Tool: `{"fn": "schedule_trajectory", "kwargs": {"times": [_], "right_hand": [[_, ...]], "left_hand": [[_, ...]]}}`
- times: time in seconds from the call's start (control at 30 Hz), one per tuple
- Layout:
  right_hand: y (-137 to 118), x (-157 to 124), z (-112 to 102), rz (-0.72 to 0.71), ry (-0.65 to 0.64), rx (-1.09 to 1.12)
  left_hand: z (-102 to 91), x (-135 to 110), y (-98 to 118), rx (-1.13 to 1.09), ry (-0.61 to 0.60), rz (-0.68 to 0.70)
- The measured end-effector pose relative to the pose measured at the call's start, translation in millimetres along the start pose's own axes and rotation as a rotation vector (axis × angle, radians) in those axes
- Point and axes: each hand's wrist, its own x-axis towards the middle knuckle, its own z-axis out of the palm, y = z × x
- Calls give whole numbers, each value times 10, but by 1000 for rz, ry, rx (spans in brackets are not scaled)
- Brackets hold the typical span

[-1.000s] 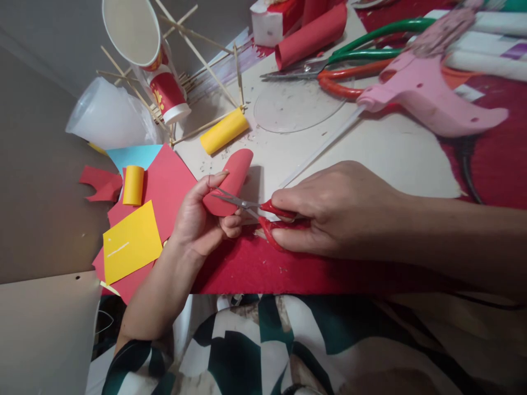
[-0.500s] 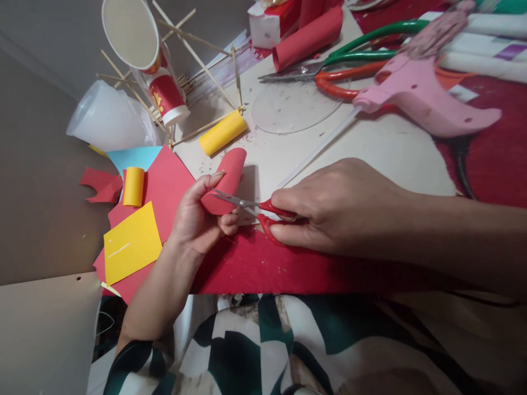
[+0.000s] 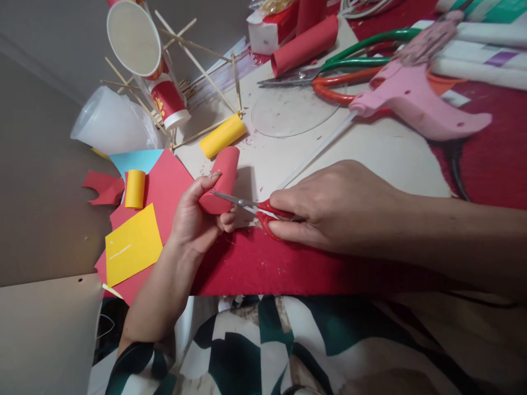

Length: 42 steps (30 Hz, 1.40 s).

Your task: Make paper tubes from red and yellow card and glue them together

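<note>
A rolled tube of red paper (image 3: 225, 171) tilts upward in my left hand (image 3: 201, 211), thumb on its near side and fingers curled behind it. My right hand (image 3: 329, 206) grips small scissors (image 3: 242, 203) by their red handles, with a thumb and finger in the loops. The scissor blades are slightly parted and lie across the lower end of the red tube; whether they bite into the paper I cannot tell. Just beyond the tube, a yellow paper tube (image 3: 223, 136) rests on the white board (image 3: 263, 164).
Left are red paper sheets (image 3: 164, 181), a yellow sheet (image 3: 134, 245) and a small yellow tube (image 3: 135, 188). A stick frame (image 3: 201, 71) and paper cups (image 3: 134, 38) stand behind. Right lie a pink glue gun (image 3: 415, 93), green-and-orange-handled scissors (image 3: 321, 74) and another red tube (image 3: 304, 46).
The red tube in my left hand has turned slightly more upright. Both hands otherwise keep nearly the same place, and the view has shifted slightly.
</note>
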Motion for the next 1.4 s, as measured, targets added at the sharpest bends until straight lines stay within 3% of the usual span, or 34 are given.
{"fn": "schedule_trajectory", "kwargs": {"times": [0.17,0.37,0.5,0.7,1.03,1.4], "right_hand": [[22,-24,89,-21,125,49],[-12,-12,71,117,165,172],[-20,1,76,120,162,201],[-20,-25,67,49,128,61],[-31,-9,16,46,54,-35],[-27,-24,25,51,24,-58]], "left_hand": [[-21,17,-15,-11,12,32],[-24,-1,12,-94,72,125],[-5,-20,32,-114,112,169],[22,-5,23,-16,230,120],[-15,65,-23,119,167,188],[-9,45,-51,118,182,118]]}}
